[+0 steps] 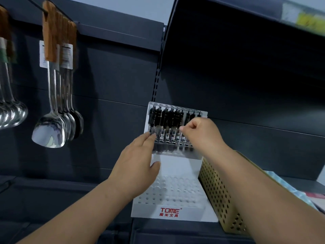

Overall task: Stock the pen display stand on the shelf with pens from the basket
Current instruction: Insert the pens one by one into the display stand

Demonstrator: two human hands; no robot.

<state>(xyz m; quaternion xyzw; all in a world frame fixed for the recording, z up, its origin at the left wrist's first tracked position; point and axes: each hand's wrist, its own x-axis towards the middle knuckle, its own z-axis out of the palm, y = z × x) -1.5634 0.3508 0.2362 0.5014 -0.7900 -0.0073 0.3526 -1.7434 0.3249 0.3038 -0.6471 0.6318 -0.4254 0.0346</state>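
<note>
- Head view: dark shelving panel (114, 76) fills the background, with the shelf (52, 199) running across below my forearms.
- Pen display stand (177, 164) sits on that shelf, white and stepped, its printed front facing me so the tiers rise toward the panel.
- Just beside it on the right stands a perforated gold container (218, 196). Its inside is hidden, so I cannot tell whether it is the basket.
- Steel spatulas (51, 131) with wooden handles hang on hooks well to the left, apart from the job.
- My left hand (137, 162) lies flat against the stand's left side, fingers straight, tips touching the clear top tier, thumb spread. I judge it braces the stand so it cannot slide.
- My right hand (198, 132) is curled over the top tier, thumb and forefinger narrowed to a pinch on what I take to be a pen (182, 138), held upright to meet a hole.
- Black-capped pens (165, 120) crowd the top tier's left and middle, with a few at the right end.
- Front tier's holes (175, 191) show white and unfilled, so I judge much stocking remains.
</note>
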